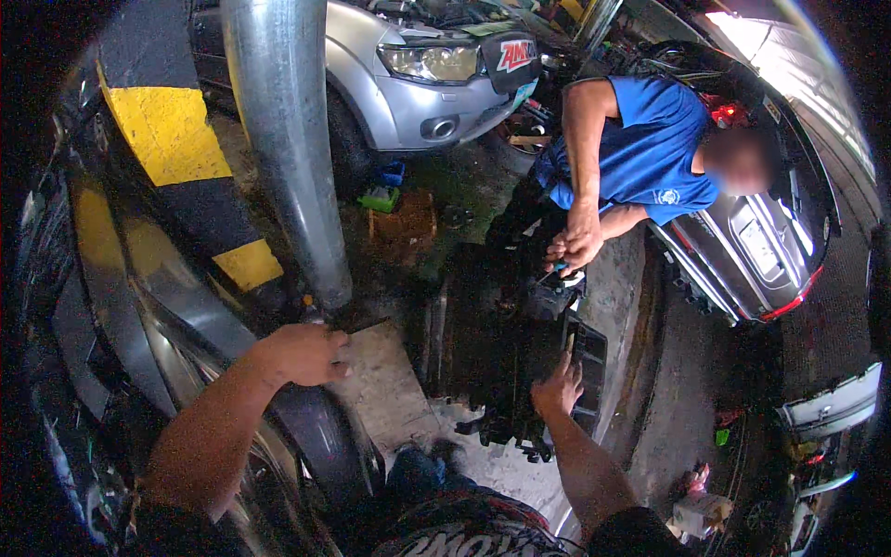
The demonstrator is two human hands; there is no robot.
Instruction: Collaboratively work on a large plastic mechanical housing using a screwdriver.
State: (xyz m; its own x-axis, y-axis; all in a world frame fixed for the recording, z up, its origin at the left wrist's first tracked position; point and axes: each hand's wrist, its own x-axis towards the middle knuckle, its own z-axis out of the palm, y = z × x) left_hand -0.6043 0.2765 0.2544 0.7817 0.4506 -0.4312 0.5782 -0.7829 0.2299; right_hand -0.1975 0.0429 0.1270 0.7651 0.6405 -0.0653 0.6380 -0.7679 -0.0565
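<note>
Along the right side of the bulky, boxy black assembly is the nearer right hand, fingers parted, hold unclear; leftward, the left hand hangs half-curled, seemingly empty.

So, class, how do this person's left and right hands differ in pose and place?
The left hand has loosely bent fingers pointing rightward, while the right hand points away from the body with a finger extended. The left hand appears by the flat board; the right hand is by the dark gridded panel. Both hands are bare.
</note>
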